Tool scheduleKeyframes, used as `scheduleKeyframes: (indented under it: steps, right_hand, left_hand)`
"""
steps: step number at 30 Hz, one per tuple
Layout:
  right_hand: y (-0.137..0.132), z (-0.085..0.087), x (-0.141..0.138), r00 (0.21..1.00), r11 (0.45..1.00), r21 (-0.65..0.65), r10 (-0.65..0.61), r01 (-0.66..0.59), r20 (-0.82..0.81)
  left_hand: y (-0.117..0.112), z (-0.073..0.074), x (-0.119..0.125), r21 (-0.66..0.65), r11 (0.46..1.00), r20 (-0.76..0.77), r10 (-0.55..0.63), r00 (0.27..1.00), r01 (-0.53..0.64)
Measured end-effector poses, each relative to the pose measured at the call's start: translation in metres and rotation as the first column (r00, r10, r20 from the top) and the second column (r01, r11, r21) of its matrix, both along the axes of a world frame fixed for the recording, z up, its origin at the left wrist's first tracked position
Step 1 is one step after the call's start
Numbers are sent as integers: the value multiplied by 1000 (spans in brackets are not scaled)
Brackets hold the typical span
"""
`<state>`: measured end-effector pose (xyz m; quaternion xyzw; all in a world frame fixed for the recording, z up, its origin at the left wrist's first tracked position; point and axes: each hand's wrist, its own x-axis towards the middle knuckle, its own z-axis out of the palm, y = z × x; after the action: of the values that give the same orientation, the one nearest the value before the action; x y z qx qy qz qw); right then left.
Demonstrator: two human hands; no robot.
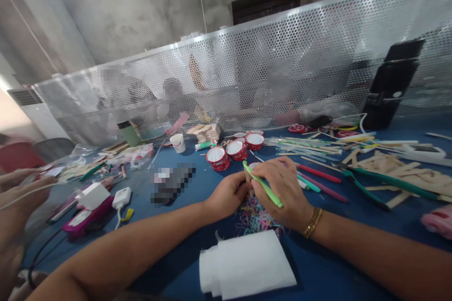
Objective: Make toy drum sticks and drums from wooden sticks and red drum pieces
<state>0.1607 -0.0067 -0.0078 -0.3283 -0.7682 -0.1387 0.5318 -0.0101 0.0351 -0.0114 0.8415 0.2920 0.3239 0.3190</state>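
Note:
My right hand (284, 186), with a gold bracelet at its wrist, is closed round a bright green pen (270, 191). Opposite it, my left hand (228, 194) pinches a narrow wooden stick (248, 179) that stands roughly upright between the hands. The pen's upper end lies close by the stick; whether they touch I cannot tell. Beneath both hands spreads a heap of multicoloured thread-like scraps (256, 218). Nearer to me lies a folded white sheet (254, 265), perhaps tissue or cloth.
Red-rimmed round tins (218, 157) and a paper cup (177, 143) stand beyond my hands. At right are green-handled pliers (399, 183), loose wooden sticks (395, 169) and coloured pens (319, 173). Chargers (93, 196) lie left, near another person's hand (24, 188). A perforated metal screen (219, 75) closes the back.

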Motion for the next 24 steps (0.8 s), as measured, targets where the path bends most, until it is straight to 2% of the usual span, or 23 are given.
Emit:
scheduleKeyframes:
  steps: [7, 11, 18, 24]
  right_hand:
    - [2, -1, 1, 999, 999, -2, -32, 32, -29]
    - [0, 0, 0, 1000, 1000, 7, -7, 7, -4]
    - [1, 0, 2, 999, 999, -19, -37, 36, -35]
    - [-1, 2, 0, 1000, 1000, 5, -7, 7, 17]
  left_hand:
    - [-1, 1, 1, -39, 999, 6, 10, 1000, -10]
    - [-2, 3, 0, -20, 1000, -6, 0, 1000, 0]
    - [-1, 2, 1, -4, 1000, -1, 22, 1000, -22]
    - [-2, 2, 0, 30, 1000, -13, 9, 1000, -9]
